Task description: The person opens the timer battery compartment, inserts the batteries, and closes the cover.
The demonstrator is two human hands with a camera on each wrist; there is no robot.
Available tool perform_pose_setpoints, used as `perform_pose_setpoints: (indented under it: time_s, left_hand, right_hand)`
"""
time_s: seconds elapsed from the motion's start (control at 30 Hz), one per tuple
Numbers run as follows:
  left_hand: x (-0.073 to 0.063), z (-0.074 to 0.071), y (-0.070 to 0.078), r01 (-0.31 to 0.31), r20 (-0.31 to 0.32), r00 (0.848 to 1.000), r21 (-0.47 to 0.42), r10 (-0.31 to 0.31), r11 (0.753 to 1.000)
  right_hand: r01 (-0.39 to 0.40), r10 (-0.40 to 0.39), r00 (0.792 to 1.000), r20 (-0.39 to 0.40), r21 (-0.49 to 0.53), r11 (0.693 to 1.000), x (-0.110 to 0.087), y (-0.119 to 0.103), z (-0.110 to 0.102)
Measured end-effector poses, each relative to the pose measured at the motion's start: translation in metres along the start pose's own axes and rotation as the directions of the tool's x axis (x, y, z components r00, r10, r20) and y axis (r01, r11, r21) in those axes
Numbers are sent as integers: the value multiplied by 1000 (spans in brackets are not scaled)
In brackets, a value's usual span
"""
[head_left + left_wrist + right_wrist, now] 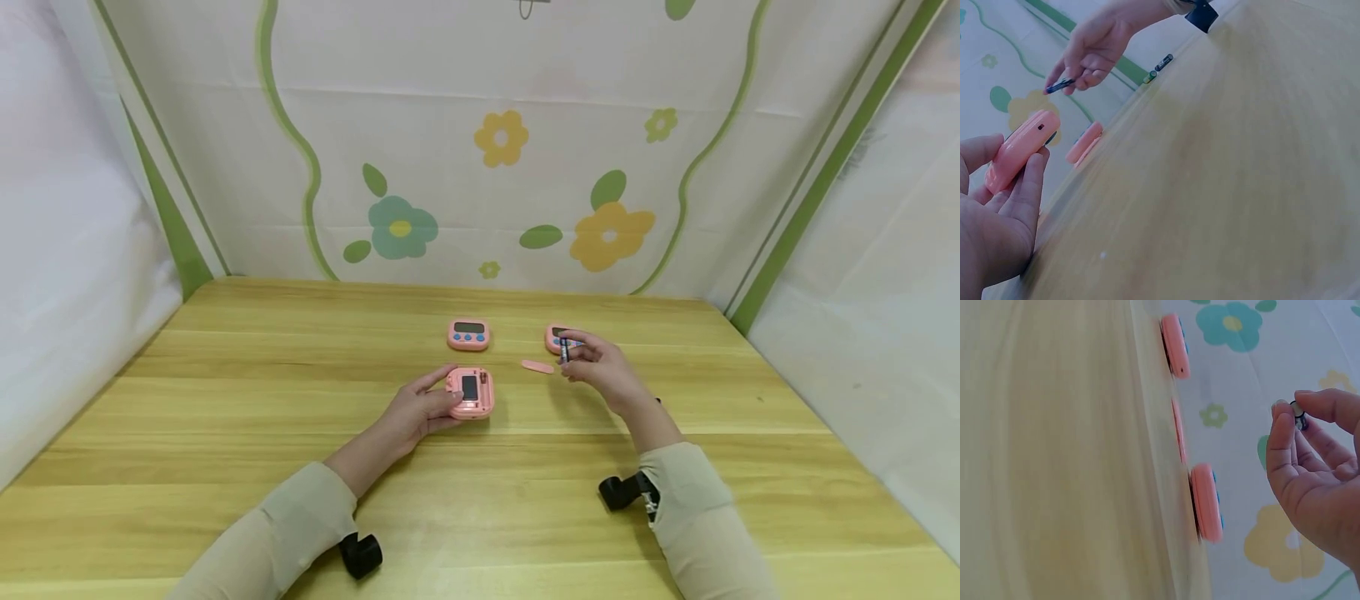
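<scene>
My left hand point(414, 414) grips a pink digital timer point(486, 402) above the table, with its back and open battery compartment turned up. The thumb lies over its left part; in the left wrist view the timer point(1024, 150) shows its edge. To the right, my right hand point(611, 379) pinches a small dark-and-silver battery point(564, 350) between thumb and fingers. In the right wrist view only an end of the battery point(1299, 415) shows. A thin pink battery cover point(537, 367) lies on the table between the hands.
Two more pink timers stand behind, one at the centre point(469, 335) and one partly hidden point(552, 337) by my right hand. In the left wrist view, a dark battery point(1164, 62) and a green one point(1150, 77) lie on the table. A flowered cloth point(450, 100) rises behind.
</scene>
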State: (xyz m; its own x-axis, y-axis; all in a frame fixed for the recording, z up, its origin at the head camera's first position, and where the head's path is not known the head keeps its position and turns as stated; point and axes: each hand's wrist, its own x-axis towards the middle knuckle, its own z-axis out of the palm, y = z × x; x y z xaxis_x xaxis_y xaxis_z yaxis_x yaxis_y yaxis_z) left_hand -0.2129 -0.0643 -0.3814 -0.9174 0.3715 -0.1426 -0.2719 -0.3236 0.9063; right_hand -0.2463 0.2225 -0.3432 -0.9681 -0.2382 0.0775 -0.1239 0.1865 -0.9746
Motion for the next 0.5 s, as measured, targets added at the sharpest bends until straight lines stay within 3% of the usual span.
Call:
perform_pose_setpoints:
  time_s: [0.23, 0.5]
  left_hand:
    - [0, 0, -1, -2, 2, 1000, 13, 2, 1000]
    - [1, -1, -2, -9, 18, 1000, -4, 9, 1000]
  right_hand:
    - [-21, 19, 999, 50, 43, 999, 6, -7, 31]
    - [-46, 39, 996, 80, 83, 995, 0, -12, 49]
